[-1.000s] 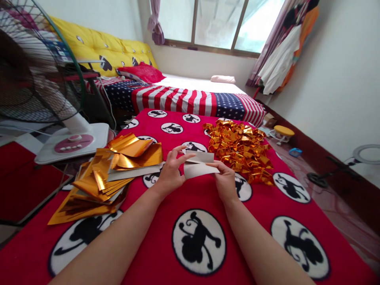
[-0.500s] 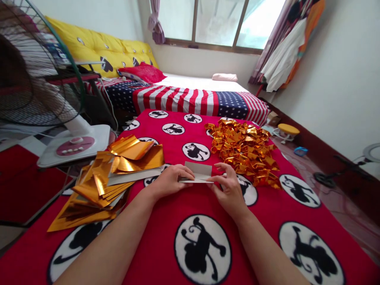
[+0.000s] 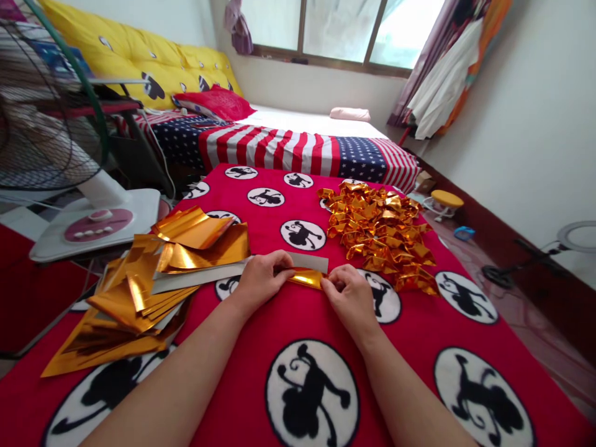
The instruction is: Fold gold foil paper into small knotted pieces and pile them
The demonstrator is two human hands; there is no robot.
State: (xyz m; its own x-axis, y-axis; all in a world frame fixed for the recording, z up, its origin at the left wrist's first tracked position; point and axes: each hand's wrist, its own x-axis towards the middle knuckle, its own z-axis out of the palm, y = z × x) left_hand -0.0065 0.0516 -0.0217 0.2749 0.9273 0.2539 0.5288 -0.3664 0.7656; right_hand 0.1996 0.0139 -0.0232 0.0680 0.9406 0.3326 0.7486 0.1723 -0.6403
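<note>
A sheet of gold foil paper (image 3: pixel 306 277) lies on the red cloth between my hands, its near edge folded over so the gold side shows and a grey strip of its back stays visible behind. My left hand (image 3: pixel 264 277) pinches the left end of the fold. The right end is pinched by my right hand (image 3: pixel 347 292), fingers curled. On the left is a loose stack of flat gold foil sheets (image 3: pixel 139 292), some with the grey side up. A heap of folded gold foil pieces (image 3: pixel 379 233) sits to the right, beyond my right hand.
The red cloth (image 3: pixel 223 372) with monkey prints covers the surface. A fan (image 3: pixel 100 214) stands at the left. Behind is a bed (image 3: pixel 279 149) with striped, starred fabric. A yellow stool (image 3: pixel 444 200) and a ring-shaped stand (image 3: pixel 577 237) are on the right.
The sheet's near flap, raised with its grey side showing before, is now folded down with gold on top. Both hands have closed in on its ends. The view has shifted slightly.
</note>
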